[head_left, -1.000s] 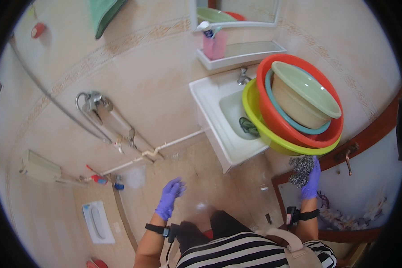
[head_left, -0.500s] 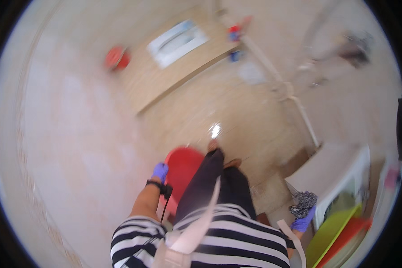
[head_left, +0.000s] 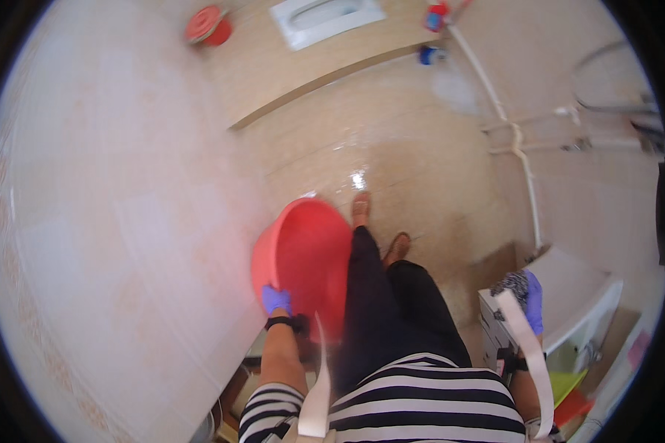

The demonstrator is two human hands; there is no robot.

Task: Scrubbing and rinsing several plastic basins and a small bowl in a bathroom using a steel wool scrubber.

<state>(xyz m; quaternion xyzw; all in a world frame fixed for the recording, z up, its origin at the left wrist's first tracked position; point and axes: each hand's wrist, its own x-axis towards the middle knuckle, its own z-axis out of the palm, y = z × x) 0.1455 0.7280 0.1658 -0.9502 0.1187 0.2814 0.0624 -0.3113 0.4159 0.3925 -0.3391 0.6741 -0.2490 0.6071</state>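
Observation:
My left hand (head_left: 276, 300), in a purple glove, is closed on the rim of a large red plastic tub (head_left: 264, 255). The tub is tipped, its hollow inside facing my legs. At the right, my right hand (head_left: 533, 304), gloved in the same purple, is closed on a grey, tangled scouring pad (head_left: 511, 289) that looks like steel wool. That hand is beside the white sink (head_left: 580, 306), and a pale strap (head_left: 526, 347) passes in front of part of the pad.
A raised tiled step (head_left: 310, 74) with a squat toilet (head_left: 329, 18) lies ahead, with a red lidded bucket (head_left: 208, 26) at its left. Bottles, one of them blue (head_left: 430, 55), stand by the right wall's pipes (head_left: 521, 148). The tiled floor (head_left: 428, 170) shines wet. Green and orange basins (head_left: 569, 402) are at lower right.
My left hand has drawn the red tub closer, and more of its inside shows. My right hand has risen with the scouring pad along the sink. The view has shifted.

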